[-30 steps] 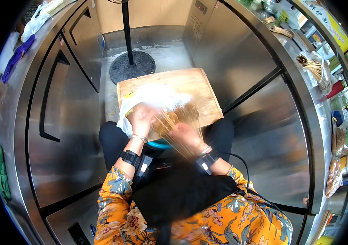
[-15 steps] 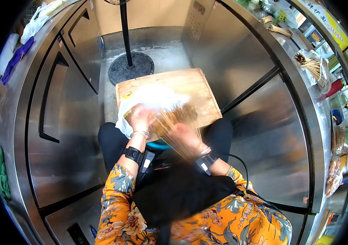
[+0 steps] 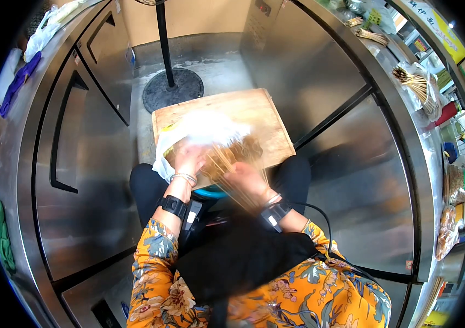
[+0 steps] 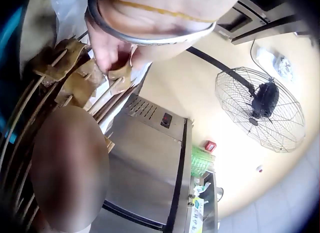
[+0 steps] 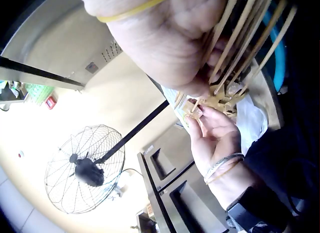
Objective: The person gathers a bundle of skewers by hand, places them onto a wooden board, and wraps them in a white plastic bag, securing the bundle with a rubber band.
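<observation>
My right hand [image 3: 246, 180] grips several thin wooden skewers [image 5: 245, 37], which fan out past its fingers. Folded brown, sheet-like food pieces [image 4: 60, 62] are threaded on the skewers near their far ends. Facing it, my left hand [image 3: 188, 157] pinches one small brown food piece [image 4: 120, 72] between thumb and fingers, right at a skewer's tip. Beneath and beyond both hands, a white plastic bag [image 3: 210, 127] lies on the wooden board [image 3: 262, 112]. More brown food is bunched beside the bag, partly hidden by the hands and skewers.
The board rests across the person's knees, over a blue basin [image 3: 210, 193]. Steel cabinets [image 3: 347, 164] stand on both sides. A fan's round base [image 3: 173, 89] is on the floor ahead. Skewer bundles [image 3: 415, 85] and bags lie on the right-hand counter.
Both hands stay nearly in place, the left still at the skewer tips and the right still holding the bundle. The head view has shifted slightly.
</observation>
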Demonstrator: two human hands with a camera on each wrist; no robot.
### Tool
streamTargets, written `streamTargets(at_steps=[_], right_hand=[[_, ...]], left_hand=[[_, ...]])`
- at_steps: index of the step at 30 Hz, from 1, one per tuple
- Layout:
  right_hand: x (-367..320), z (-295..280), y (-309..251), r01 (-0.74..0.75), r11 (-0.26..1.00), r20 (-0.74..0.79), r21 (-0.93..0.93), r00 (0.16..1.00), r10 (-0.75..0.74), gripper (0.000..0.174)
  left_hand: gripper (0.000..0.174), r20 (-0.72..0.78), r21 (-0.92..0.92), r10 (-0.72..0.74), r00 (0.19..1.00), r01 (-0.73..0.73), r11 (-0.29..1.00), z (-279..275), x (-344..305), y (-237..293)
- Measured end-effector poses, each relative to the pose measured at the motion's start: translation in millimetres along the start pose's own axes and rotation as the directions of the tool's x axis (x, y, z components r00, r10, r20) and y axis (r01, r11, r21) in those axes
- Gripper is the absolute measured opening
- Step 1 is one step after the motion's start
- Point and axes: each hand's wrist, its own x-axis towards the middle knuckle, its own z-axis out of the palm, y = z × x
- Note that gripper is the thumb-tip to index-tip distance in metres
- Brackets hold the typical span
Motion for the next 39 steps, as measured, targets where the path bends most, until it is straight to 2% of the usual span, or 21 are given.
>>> streamTargets(at_steps=[1,4,5,7,8,10,12,14,16,18,20,22,24,25,26,29,32,33,36,39], right_hand=[[1,-1,2,0.006,1.000,-0.003,-0.014,1.000,-0.006,0.011],[2,-2,3,0.027,1.000,-0.018,-0.003,0.999,-0.027,0.011],[2,-2,4,0.034,0.999,-0.024,0.011,0.999,-0.033,0.012],[0,1,10,0.057,0.991,-0.014,0.124,0.998,-0.055,0.013],[-1,2,11,0.080,0.981,-0.017,0.177,0.997,-0.078,0.013],[-6,3,8,-0.017,0.977,0.026,0.212,1.000,0.012,0.007],[-7,5,4,-0.009,0.944,0.048,0.330,0.999,-0.007,0.007],[-1,0,13,0.085,0.974,0.041,0.212,0.995,-0.096,0.008],[-1,-2,12,0.035,0.958,0.051,0.285,0.997,-0.052,0.009],[1,-5,14,-0.002,0.960,0.052,0.279,0.999,-0.013,0.008],[4,-8,17,-0.010,0.963,0.080,0.270,0.997,-0.012,0.009],[4,-7,16,-0.031,0.961,0.087,0.275,0.996,0.007,0.009],[3,-7,11,-0.031,0.970,0.060,0.240,0.998,0.017,0.009],[1,-6,9,-0.034,0.975,0.048,0.221,0.999,0.024,0.009],[2,-7,9,-0.036,0.973,0.052,0.227,0.998,0.025,0.010],[11,-12,23,-0.022,0.966,0.066,0.258,0.998,0.005,0.013],[-8,-7,-11,-0.045,0.982,-0.003,0.186,0.999,0.046,0.014],[-9,-7,-10,-0.026,0.971,0.006,0.237,1.000,0.025,0.015],[-13,-2,-17,0.047,0.941,-0.086,0.335,0.996,-0.019,0.013],[-14,-5,-21,-0.037,0.910,0.063,0.414,0.998,0.012,0.010]], left_hand=[[0.020,-0.031,-0.058,0.021,0.999,-0.022,0.998,-4,10,-7],[0.022,0.061,-0.132,0.055,0.997,-0.046,0.990,-7,14,-8],[0.022,0.050,-0.122,0.062,0.997,-0.055,0.991,-7,13,-9],[0.022,0.034,-0.100,0.084,0.996,-0.080,0.992,-6,9,-7],[0.021,0.051,-0.065,0.116,0.992,-0.113,0.992,-7,7,-8],[0.020,0.048,-0.057,0.184,0.982,-0.181,0.982,-6,1,-9],[0.019,0.035,0.025,0.265,0.964,-0.266,0.964,-5,8,-13],[0.020,0.119,0.027,0.358,0.926,-0.363,0.931,-2,11,-16],[0.020,0.146,0.046,0.436,0.888,-0.446,0.894,4,5,-13],[0.020,0.125,0.098,0.420,0.899,-0.433,0.896,18,-12,-1],[0.024,0.184,0.135,0.424,0.887,-0.450,0.883,13,-9,-8],[0.025,0.138,0.209,0.421,0.896,-0.442,0.872,18,-20,-6],[0.026,0.150,0.192,0.416,0.897,-0.439,0.878,18,-24,-15],[0.026,0.173,0.216,0.383,0.908,-0.414,0.884,19,-29,-17],[0.021,0.253,0.230,0.397,0.882,-0.454,0.861,10,-21,-33],[0.015,0.216,0.246,0.404,0.889,-0.450,0.858,19,-30,-39],[0.012,0.105,0.146,0.388,0.916,-0.400,0.905,28,-30,-36],[0.014,0.045,0.151,0.384,0.922,-0.386,0.910,26,-20,-42],[0.011,0.136,0.245,0.337,0.931,-0.362,0.900,9,4,-58],[0.014,0.115,0.367,0.132,0.985,-0.165,0.915,-2,16,-54]])
